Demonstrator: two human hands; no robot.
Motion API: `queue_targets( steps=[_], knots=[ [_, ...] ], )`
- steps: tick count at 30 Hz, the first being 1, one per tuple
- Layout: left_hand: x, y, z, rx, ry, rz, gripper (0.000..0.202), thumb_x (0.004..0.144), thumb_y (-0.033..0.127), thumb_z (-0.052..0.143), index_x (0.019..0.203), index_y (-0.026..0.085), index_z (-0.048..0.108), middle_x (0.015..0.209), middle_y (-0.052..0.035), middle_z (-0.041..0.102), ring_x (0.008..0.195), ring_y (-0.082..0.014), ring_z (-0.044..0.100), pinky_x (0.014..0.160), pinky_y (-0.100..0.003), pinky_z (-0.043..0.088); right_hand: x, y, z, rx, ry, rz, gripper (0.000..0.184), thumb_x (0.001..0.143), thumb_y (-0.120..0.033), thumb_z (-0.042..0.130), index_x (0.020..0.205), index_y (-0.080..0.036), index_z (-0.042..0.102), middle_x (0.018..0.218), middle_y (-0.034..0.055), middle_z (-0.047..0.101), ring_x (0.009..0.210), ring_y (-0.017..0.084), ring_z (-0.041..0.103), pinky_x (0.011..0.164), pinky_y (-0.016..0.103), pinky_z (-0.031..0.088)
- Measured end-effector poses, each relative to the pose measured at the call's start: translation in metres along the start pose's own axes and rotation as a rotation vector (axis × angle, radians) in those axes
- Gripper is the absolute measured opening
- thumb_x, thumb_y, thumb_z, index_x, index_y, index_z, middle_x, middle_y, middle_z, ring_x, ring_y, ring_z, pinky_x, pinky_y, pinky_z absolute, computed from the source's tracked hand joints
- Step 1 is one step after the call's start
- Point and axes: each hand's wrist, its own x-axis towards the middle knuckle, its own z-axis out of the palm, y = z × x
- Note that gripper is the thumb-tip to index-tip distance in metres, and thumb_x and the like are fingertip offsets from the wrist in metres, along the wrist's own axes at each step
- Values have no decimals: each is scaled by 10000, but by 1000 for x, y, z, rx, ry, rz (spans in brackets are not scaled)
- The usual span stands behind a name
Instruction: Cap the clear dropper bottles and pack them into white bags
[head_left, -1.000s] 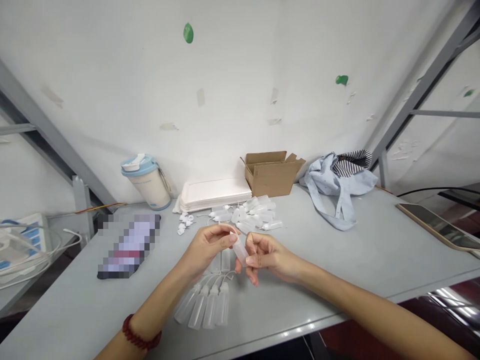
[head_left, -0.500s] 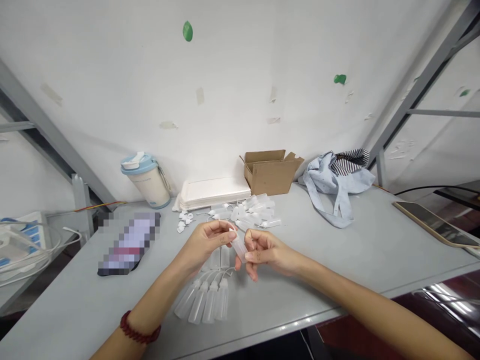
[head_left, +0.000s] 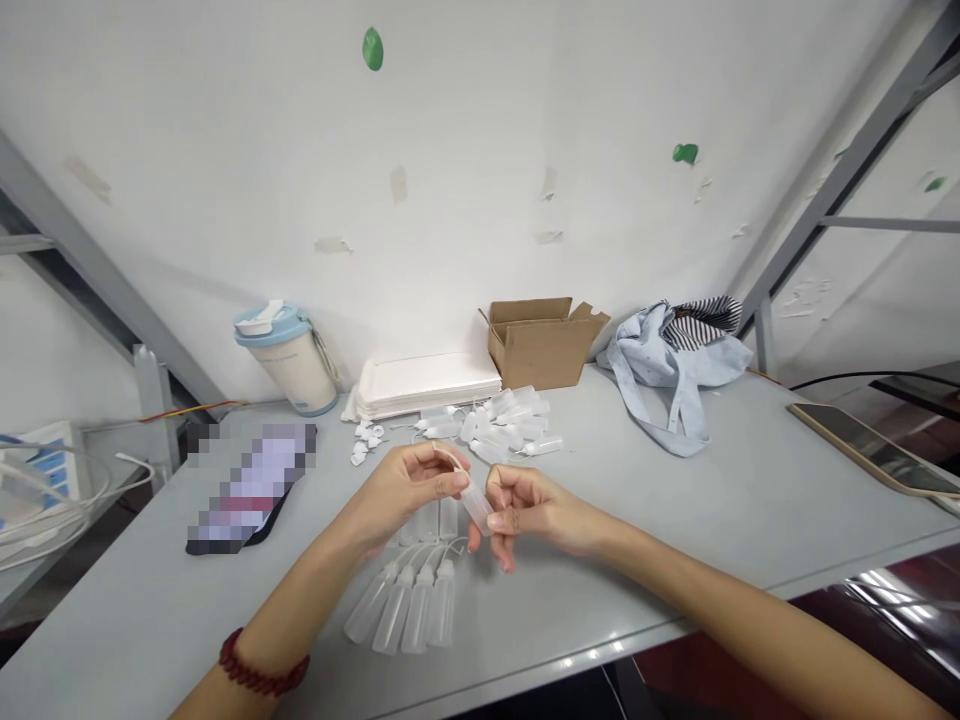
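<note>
Between my two hands is a small translucent squeeze bottle (head_left: 475,505) with a thin bent spout, tilted above the table. My left hand (head_left: 416,490) pinches its neck end between thumb and fingers. Lower down, my right hand (head_left: 532,508) grips the bottle's base end with thumb and forefinger. Several similar bottles (head_left: 405,610) with curved spouts lie in a row just below my left hand, and more bottles (head_left: 431,522) lie partly hidden behind it. Farther back is a loose pile of bottles (head_left: 510,420). Small white caps (head_left: 367,438) lie to the left of that pile.
A stack of white trays (head_left: 427,380) and an open cardboard box (head_left: 544,350) stand against the wall. At left are a tumbler (head_left: 289,360) and a blurred phone (head_left: 255,490). A pale blue cloth bag (head_left: 671,370) and another phone (head_left: 877,440) are at right.
The bottle stays in both hands. My left fingers have shifted slightly at its neck, and the bent spout shows more clearly now. The view has moved a little.
</note>
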Motion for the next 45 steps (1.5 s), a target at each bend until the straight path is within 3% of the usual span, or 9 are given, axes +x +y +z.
queue_targets(
  steps=[13, 18, 24, 28, 31, 34, 37, 42, 45],
  knots=[
    [3, -6, -2, 28, 25, 56, 125, 700, 273, 744, 788, 192, 707, 826, -6, 646, 786, -135, 558, 756, -246, 432, 0, -5, -2, 114, 10, 53, 427, 737, -278, 702, 634, -195, 295, 701, 52, 682, 438, 97, 576, 442, 220, 460],
    [6, -4, -2, 159, 50, 32, 138, 717, 296, 709, 737, 167, 662, 807, -18, 629, 758, -154, 565, 732, -268, 454, 0, -11, -10, -84, 190, -10, 359, 799, -326, 639, 688, -200, 322, 652, 12, 654, 423, 87, 541, 462, 221, 428],
    [1, 0, 11, 357, -56, -16, 217, 813, 364, 574, 831, 167, 664, 704, -12, 600, 673, -162, 546, 661, -276, 445, -3, -19, -14, -285, 260, -94, 314, 869, -410, 533, 755, -219, 311, 552, -65, 560, 374, 66, 444, 429, 198, 324],
    [-2, 2, 19, 436, 40, 24, 254, 832, 389, 531, 734, 174, 624, 641, 12, 553, 609, -144, 525, 587, -244, 423, -3, -20, -10, -447, 395, -171, 273, 872, -423, 527, 819, -227, 345, 583, -63, 549, 445, 86, 463, 467, 212, 349],
    [-1, 0, 21, 422, 69, 22, 305, 845, 408, 507, 670, 168, 574, 637, 16, 547, 575, -130, 537, 599, -248, 440, -4, -16, -11, -737, 503, -311, 205, 835, -376, 598, 877, -214, 479, 684, -29, 536, 591, 107, 494, 531, 220, 377],
    [-1, -2, 20, 391, -9, -60, 345, 855, 450, 481, 695, 159, 574, 643, 8, 557, 554, -132, 552, 584, -257, 450, -5, -12, -12, -939, 515, -420, 146, 850, -346, 584, 913, -214, 575, 714, -8, 527, 641, 121, 481, 543, 227, 377],
    [-1, -2, 19, 360, -118, -107, 375, 868, 466, 449, 744, 147, 600, 656, -9, 575, 558, -143, 563, 584, -269, 459, -4, -9, -11, -967, 520, -453, 137, 859, -337, 571, 907, -210, 591, 675, -12, 513, 606, 119, 462, 532, 233, 373],
    [-1, -4, 21, 578, 38, 93, 349, 883, 368, 448, 613, 168, 541, 587, -2, 539, 591, -151, 523, 596, -257, 411, -2, -8, -5, -752, 596, -328, 201, 833, -390, 593, 802, -197, 545, 535, -68, 384, 451, 84, 397, 427, 213, 321],
    [-1, -12, 24, 783, 141, 306, 235, 862, 304, 497, 686, 172, 580, 646, -17, 580, 621, -161, 519, 613, -265, 398, 0, -9, -4, -500, 546, -208, 276, 834, -438, 572, 730, -206, 462, 451, -103, 340, 354, 68, 325, 348, 195, 298]
  ],
)
